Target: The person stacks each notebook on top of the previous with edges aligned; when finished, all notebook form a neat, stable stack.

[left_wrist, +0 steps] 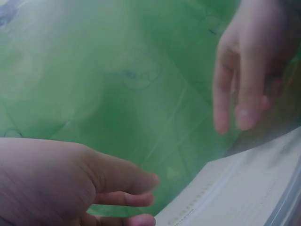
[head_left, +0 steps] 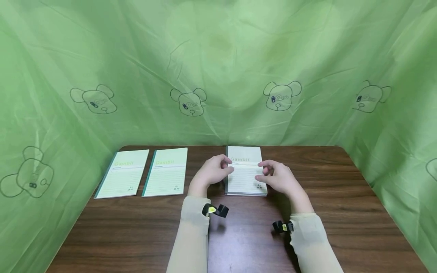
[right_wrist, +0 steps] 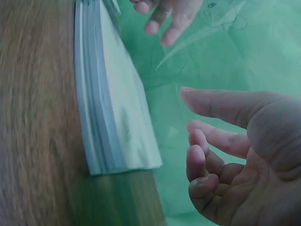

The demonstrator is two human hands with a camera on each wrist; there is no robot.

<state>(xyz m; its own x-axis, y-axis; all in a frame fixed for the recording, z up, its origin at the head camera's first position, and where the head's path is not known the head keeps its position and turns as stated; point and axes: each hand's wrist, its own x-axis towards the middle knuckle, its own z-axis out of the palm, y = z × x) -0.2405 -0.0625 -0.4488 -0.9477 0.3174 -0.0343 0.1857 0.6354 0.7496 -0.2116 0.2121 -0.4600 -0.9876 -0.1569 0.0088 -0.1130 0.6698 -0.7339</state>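
A stack of several "Gambit" notebooks (head_left: 244, 172) lies near the table's far edge, pale covers up and dark spines to the left. My left hand (head_left: 213, 170) hovers at the stack's left side, with loosely bent fingers that hold nothing. Over the right side is my right hand (head_left: 277, 176), thumb and fingers spread apart and nothing between them. In the right wrist view the layered edges of the notebook stack (right_wrist: 101, 99) show, and a gap separates them from my right hand (right_wrist: 244, 150).
Left of the stack, two more notebooks (head_left: 123, 174) (head_left: 165, 172) lie side by side, flat on the brown wooden table (head_left: 136, 235). A green curtain (head_left: 232, 68) with bear-head outlines hangs behind the table and along both sides.
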